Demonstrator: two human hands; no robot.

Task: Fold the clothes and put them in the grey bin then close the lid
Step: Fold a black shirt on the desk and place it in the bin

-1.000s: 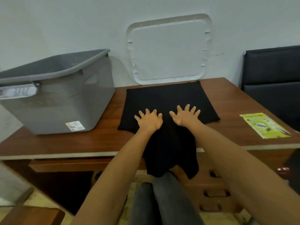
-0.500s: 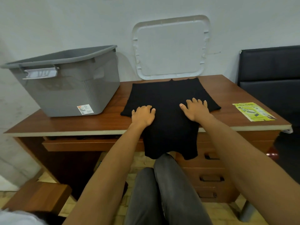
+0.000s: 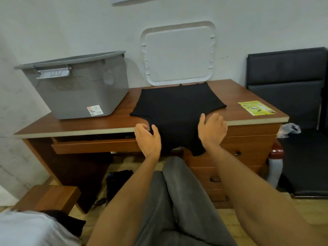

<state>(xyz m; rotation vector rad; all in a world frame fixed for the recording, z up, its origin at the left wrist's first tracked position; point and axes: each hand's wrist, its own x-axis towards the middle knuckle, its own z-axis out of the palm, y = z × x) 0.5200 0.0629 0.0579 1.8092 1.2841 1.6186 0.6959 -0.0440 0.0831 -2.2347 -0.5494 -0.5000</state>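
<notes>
One black garment [image 3: 177, 107] lies flat on the worktop [image 3: 88, 125], its lower part hanging over the front edge, where the left hand [image 3: 148, 137] and right hand [image 3: 212, 129] each pinch a side. One open grey bin [image 3: 79, 93] stands left of it; one white lid [image 3: 178, 54] leans against the wall behind.

grey bin [image 3: 79, 96] interior hidden, flyer [image 3: 255, 107] print illegible, chair [image 3: 287, 82] cropped

One head-worn wide-angle view, shot from a seat in front of the desk [image 3: 122, 119], looked forward and down toward the wall [image 3: 71, 23]. Close range: left hand [image 3: 148, 137] and right hand [image 3: 212, 129] sat mid-frame at the black garment [image 3: 177, 107], legs [image 3: 177, 192] below. Borders bowed, probably lens distortion.
</notes>
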